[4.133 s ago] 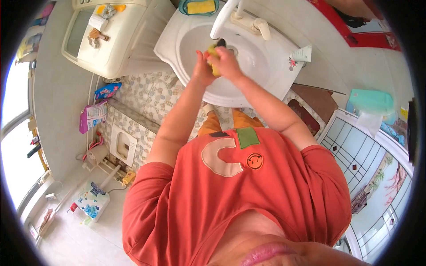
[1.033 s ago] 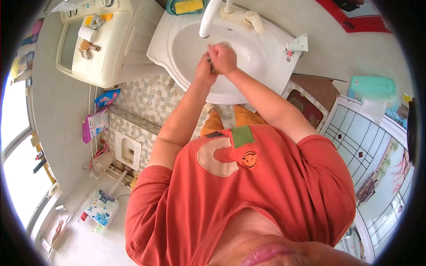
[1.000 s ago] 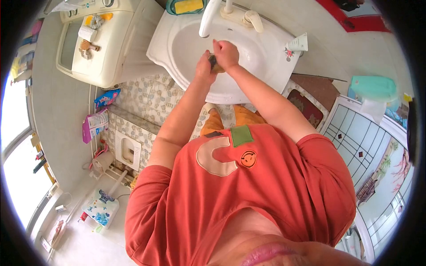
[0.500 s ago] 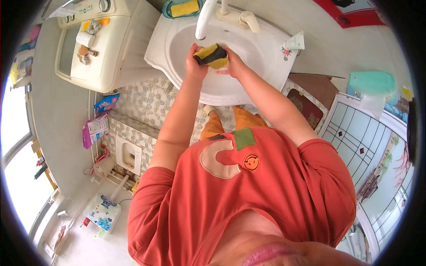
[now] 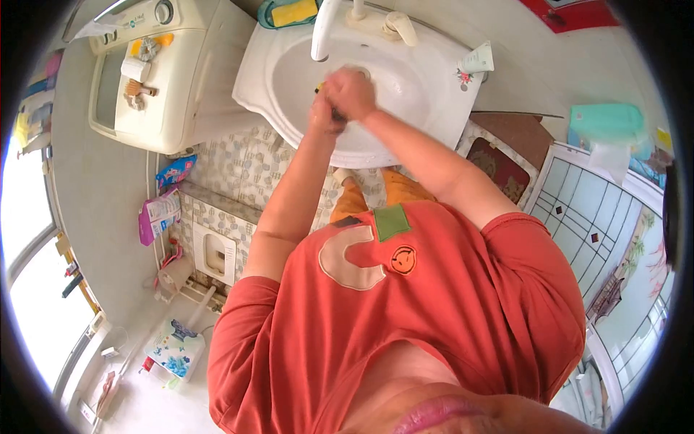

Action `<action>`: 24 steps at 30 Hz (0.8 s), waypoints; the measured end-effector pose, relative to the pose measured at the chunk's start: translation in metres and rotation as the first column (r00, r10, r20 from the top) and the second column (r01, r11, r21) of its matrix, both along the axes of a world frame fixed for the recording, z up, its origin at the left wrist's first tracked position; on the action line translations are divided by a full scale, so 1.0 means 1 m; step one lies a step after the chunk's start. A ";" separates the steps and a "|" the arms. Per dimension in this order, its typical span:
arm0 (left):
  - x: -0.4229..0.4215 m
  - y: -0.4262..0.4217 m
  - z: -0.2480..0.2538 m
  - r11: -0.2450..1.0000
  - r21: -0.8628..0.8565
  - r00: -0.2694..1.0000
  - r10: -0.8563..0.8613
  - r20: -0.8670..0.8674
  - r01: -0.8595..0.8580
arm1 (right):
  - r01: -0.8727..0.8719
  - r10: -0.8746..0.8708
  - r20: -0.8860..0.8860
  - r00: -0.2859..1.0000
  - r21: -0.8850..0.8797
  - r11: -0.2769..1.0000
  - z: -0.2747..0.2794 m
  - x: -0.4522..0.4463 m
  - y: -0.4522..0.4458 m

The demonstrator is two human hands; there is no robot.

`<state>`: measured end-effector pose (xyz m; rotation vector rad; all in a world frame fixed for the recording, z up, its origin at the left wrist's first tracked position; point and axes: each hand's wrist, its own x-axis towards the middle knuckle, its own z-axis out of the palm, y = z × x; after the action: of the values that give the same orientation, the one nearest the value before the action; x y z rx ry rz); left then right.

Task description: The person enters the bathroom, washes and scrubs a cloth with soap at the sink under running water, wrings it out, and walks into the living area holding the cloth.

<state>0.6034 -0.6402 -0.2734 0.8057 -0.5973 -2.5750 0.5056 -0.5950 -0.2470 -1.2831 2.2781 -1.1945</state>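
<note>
Over the near left part of the white sink (image 5: 416, 119), my left hand (image 5: 322, 114) and my right hand (image 5: 350, 92) are pressed together around a yellow and black cloth (image 5: 319, 87). Only small bits of the cloth show at the upper left of my fingers and between the palms; the rest is hidden. My right hand lies over the cloth, closed and slightly blurred. My left hand is wrapped round it from the left. The white faucet (image 5: 324, 32) arches just above my hands, and no water is visible from its spout.
A yellow sponge (image 5: 295, 12) lies in a teal dish at the sink's back left. A white tube (image 5: 477, 58) stands on the right edge. At left, a washing machine (image 5: 184, 79) carries a wooden brush (image 5: 139, 88). A glass-paned door (image 5: 560, 210) is at right.
Half a second ago the cloth was spread between my two hands; now they have come together and closed over it. The view has shifted slightly.
</note>
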 end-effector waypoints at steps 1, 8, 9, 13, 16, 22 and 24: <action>-0.014 0.003 0.034 0.982 0.149 0.904 0.042 0.425 -0.115 | 0.136 -0.139 0.011 0.990 0.151 0.979 -0.009 -0.016 -0.004; -0.005 -0.002 -0.008 0.976 0.203 0.996 0.069 0.053 -0.078 | 0.124 -0.118 0.049 0.992 -0.132 0.983 0.012 0.031 0.013; -0.012 0.000 0.030 0.984 0.154 0.919 0.026 0.394 -0.094 | 0.132 -0.127 0.058 0.990 -0.101 0.986 0.007 0.022 0.014; -0.016 -0.016 0.045 0.986 0.100 0.982 0.119 0.147 -0.134 | 0.290 -0.192 0.614 0.766 -0.063 0.955 -0.042 -0.017 0.012; -0.012 -0.035 0.038 0.972 -0.184 0.984 0.164 0.072 -0.148 | 0.317 -0.109 0.992 0.068 0.082 0.945 -0.061 -0.022 0.027; 0.013 -0.037 0.026 0.998 0.068 0.893 -0.038 0.448 0.008 | 0.073 0.096 0.724 0.683 -0.199 0.977 0.014 -0.016 0.015; 0.016 -0.034 0.001 0.975 0.219 0.977 -0.080 0.197 0.036 | -0.143 0.239 0.536 0.810 -0.215 0.966 0.016 0.012 0.014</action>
<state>0.6199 -0.6738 -0.2722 1.1518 -0.4094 -2.6611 0.5175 -0.5810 -0.2312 -1.0038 1.6161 -1.4711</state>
